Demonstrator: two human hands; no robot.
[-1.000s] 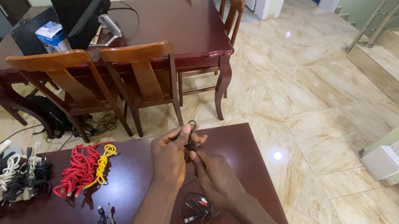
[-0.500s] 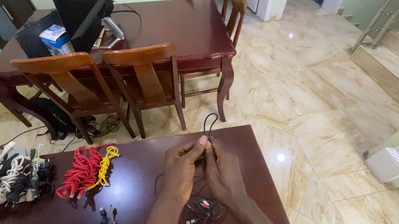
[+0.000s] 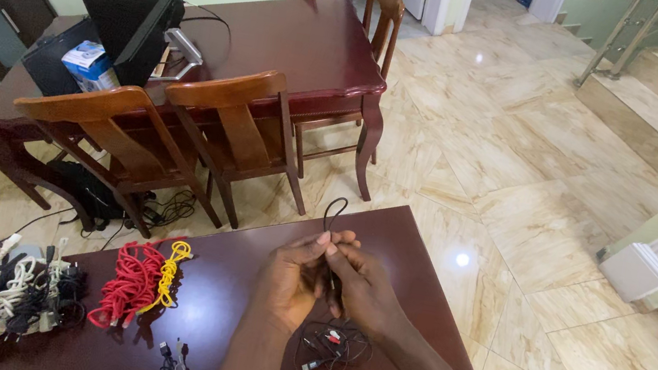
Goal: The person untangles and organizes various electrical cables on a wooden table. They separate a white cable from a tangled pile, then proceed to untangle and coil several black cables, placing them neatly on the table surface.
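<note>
Black thin cable point(image 3: 331, 212) pinched (loop upward) between left hand point(image 3: 292, 280) and right hand point(image 3: 365, 292).

A thin black cable point(image 3: 331, 212) loops up above the dark table, its tangled plug end point(image 3: 328, 343) lying below.

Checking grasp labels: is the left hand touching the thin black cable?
Touching. Head view: the left hand pinches the thin black cable at its fingers, loop sticking up above them.
</note>
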